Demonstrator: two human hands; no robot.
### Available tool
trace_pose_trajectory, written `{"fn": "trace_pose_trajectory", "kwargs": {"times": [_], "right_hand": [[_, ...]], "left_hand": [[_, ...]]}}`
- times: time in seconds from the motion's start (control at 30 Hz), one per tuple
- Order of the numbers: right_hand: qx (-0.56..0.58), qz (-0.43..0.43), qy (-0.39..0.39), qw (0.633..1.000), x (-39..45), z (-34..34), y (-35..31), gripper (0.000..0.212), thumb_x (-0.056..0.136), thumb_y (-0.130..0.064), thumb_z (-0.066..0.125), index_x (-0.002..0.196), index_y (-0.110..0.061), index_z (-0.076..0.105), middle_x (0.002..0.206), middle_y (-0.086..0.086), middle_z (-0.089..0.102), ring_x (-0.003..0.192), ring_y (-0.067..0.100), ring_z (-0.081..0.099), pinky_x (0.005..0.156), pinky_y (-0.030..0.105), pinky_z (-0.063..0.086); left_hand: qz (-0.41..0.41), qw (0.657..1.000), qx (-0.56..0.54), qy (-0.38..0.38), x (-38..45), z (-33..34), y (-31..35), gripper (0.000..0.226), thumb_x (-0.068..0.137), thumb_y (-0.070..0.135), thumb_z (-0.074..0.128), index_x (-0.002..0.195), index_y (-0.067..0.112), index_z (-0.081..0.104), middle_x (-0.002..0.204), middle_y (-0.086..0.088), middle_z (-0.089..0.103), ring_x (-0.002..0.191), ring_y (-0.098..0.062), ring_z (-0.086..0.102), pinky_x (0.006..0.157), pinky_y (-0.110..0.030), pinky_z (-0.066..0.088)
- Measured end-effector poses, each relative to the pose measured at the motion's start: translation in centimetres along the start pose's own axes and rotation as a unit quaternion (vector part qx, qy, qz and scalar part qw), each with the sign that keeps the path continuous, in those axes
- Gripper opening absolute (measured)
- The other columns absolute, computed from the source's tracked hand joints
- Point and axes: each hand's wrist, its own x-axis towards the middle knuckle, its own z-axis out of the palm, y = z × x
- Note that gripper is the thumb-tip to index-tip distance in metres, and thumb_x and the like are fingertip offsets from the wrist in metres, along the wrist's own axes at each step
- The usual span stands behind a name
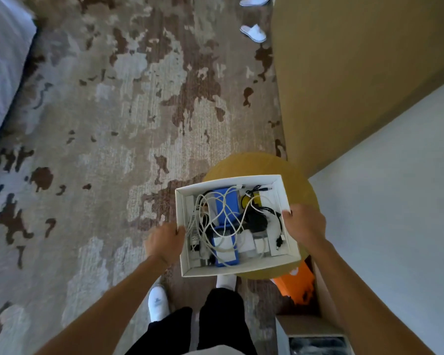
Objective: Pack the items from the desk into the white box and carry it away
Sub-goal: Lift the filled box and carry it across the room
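Packing judged done: open white cardboard box (287, 257) of tangled cables (223, 213) is gripped at opposite walls by left hand (164, 242) and right hand (305, 224); carrying remains.

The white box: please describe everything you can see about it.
The white box is an open, lidless rectangular tray that looks like cardboard, with low walls. It is held roughly level above a round yellow stool. The left hand grips its left wall and the right hand its right wall. Inside lie tangled white cables, black cables, blue items and small white adapters.
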Motion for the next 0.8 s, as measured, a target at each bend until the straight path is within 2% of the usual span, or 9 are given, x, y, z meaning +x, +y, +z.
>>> {"fn": "trace_pose_trajectory", "kwargs": {"times": [0.17,0.33,0.47,0.8], "right_hand": [[-0.008,0.003,-0.006,1.0,4.7,1.9,2.8,0.043,0.097,-0.028,0.054,0.057,-0.018,0.043,0.053,-0.003,0.038,0.047,0.011,0.032,0.049,0.025,0.026],[-0.008,0.013,-0.011,1.0,7.8,3.6,4.8,0.042,0.097,-0.031,0.054,0.058,-0.019,0.044,0.053,-0.003,0.042,0.047,0.011,0.037,0.049,0.024,0.029],[-0.01,0.014,-0.02,1.0,9.0,4.8,6.1,0.044,0.098,-0.031,0.055,0.057,-0.02,0.043,0.053,-0.003,0.042,0.047,0.01,0.038,0.05,0.023,0.029],[-0.003,0.027,-0.037,0.999,10.7,6.3,7.2,0.044,0.099,-0.03,0.055,0.059,-0.019,0.042,0.055,-0.002,0.042,0.049,0.011,0.036,0.051,0.025,0.029]], "left_hand": [[0.001,0.999,0.027,-0.025,3.4,2.7,3.3,0.047,0.1,0.033,0.042,0.057,0.014,0.043,0.055,-0.003,0.046,0.05,-0.017,0.045,0.046,-0.026,0.029],[0.006,0.998,0.045,-0.047,6.0,4.8,5.5,0.046,0.101,0.034,0.04,0.06,0.014,0.043,0.06,-0.005,0.048,0.06,-0.025,0.053,0.057,-0.029,0.039],[0.014,0.995,0.069,-0.067,7.5,6.4,6.4,0.046,0.103,0.038,0.038,0.062,0.016,0.041,0.061,-0.002,0.044,0.064,-0.026,0.051,0.06,-0.032,0.038],[0.024,0.991,0.077,-0.103,10.2,8.4,7.0,0.045,0.104,0.039,0.036,0.065,0.016,0.04,0.061,-0.002,0.041,0.059,-0.025,0.045,0.058,-0.031,0.036]]}}
